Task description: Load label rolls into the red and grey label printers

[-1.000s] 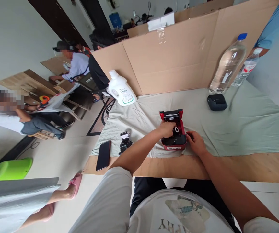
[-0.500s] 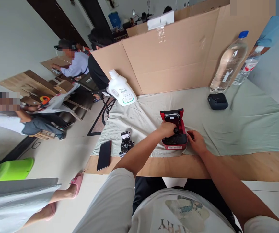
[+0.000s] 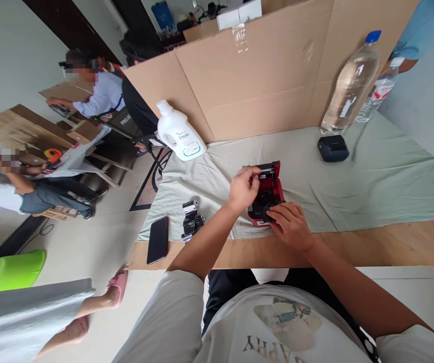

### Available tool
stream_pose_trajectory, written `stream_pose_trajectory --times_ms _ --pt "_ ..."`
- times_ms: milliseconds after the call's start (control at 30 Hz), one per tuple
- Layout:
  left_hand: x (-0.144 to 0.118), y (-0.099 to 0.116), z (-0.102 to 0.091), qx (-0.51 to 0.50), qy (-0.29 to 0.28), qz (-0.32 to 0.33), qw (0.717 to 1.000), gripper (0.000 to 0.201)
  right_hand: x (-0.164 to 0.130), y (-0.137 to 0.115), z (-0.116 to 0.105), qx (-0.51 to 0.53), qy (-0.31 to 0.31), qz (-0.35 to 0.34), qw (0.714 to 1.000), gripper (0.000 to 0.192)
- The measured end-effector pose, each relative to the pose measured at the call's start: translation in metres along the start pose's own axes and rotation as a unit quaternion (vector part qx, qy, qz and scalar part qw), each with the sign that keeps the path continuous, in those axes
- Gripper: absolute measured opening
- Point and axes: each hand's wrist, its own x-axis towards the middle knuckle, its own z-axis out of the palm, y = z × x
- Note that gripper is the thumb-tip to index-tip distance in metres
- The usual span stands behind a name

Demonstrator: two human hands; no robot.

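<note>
A small red printer point(image 3: 267, 191) is seen on a pale green cloth point(image 3: 371, 176) spread over the bench point(image 3: 390, 247), close to the near edge of the cloth. Its lid is stood open at the far side. The left hand point(image 3: 244, 187) is raised at the printer's left side, with the fingers curled toward the open lid; whether anything is pinched between them cannot be told. The right hand point(image 3: 290, 226) is laid on the printer's near end, fingers bent down over the black top, so that the body is steadied beneath it.

To the left of the printer, a black part with a paper roll point(image 3: 191, 222) is found on the cloth's edge, and a dark phone point(image 3: 158, 240) lies just beyond it on the bare wood. A white jug point(image 3: 179, 132) is placed at the far left corner, against a cardboard screen point(image 3: 262, 75). Farther right, a small black box point(image 3: 332, 148) is set beside a clear bottle point(image 3: 349, 85) with a blue cap. Other people are seated at the left of the room.
</note>
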Motion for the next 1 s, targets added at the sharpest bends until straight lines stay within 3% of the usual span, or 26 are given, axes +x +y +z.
stream_pose_trajectory --times_ms 67,233,433,533,733,1000 --pt "0.002 -0.008 0.0 0.015 0.073 0.02 0.997 0.038 -0.002 -0.001 0.0 -0.004 0.006 0.0 1.0 0.021" --pt "-0.016 -0.015 0.011 0.019 0.059 0.04 0.997 0.058 0.0 -0.004 -0.001 0.005 0.003 0.014 1.0 0.019" --pt "-0.073 -0.01 0.021 -0.061 0.083 0.106 0.989 0.055 0.008 -0.007 0.0 0.023 0.01 0.023 0.999 0.017" --pt "-0.088 -0.013 0.03 -0.085 0.107 0.116 0.984 0.054 0.013 -0.003 0.001 0.021 0.004 0.011 1.0 0.015" --pt "-0.094 -0.02 0.051 -0.086 0.182 0.12 0.972 0.043 0.015 0.014 0.01 -0.013 -0.014 0.036 0.999 0.072" --pt "-0.096 -0.022 0.062 -0.068 0.234 0.089 0.966 0.037 0.001 0.025 0.027 -0.004 0.033 0.066 0.997 0.078"
